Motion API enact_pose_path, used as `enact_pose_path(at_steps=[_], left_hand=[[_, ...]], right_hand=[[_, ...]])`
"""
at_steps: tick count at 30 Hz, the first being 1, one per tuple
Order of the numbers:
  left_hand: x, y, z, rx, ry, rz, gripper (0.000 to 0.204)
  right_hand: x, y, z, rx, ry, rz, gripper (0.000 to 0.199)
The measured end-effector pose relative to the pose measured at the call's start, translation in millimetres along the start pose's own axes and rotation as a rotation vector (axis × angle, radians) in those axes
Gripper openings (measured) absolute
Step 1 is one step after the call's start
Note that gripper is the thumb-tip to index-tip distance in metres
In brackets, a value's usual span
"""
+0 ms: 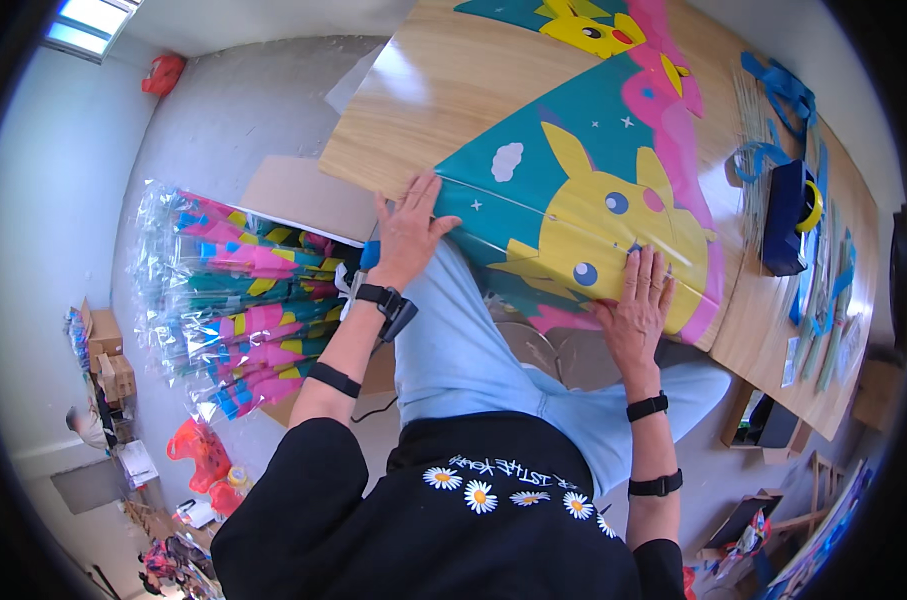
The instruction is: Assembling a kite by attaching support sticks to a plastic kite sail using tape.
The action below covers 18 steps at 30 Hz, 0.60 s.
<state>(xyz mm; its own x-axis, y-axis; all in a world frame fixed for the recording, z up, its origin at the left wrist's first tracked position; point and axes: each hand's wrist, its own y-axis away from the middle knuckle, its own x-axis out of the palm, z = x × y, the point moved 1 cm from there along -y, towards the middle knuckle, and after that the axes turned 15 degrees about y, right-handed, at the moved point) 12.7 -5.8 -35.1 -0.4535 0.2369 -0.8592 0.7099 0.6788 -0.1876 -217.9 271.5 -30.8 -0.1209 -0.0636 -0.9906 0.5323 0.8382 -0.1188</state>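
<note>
Left hand (409, 236) and right hand (634, 312) both flat, fingers extended, resting on a printed sheet (585, 222) that overhangs the counter's (398, 120) near edge.

White lettering (518, 472) runs across the black T-shirt (413, 535) beside its printed daisies (480, 496), only partly legible.
</note>
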Motion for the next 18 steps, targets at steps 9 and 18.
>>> enact_pose_path(at_steps=[9, 18], left_hand=[[20, -1, -86, 0.29, 0.086, 0.157, 0.08], [44, 0, -89, 0.322, 0.142, 0.269, 0.096]], right_hand=[[6, 0, -1, 0.0, -0.004, -0.016, 0.104], [-8, -1, 2, 0.007, -0.054, 0.014, 0.103]])
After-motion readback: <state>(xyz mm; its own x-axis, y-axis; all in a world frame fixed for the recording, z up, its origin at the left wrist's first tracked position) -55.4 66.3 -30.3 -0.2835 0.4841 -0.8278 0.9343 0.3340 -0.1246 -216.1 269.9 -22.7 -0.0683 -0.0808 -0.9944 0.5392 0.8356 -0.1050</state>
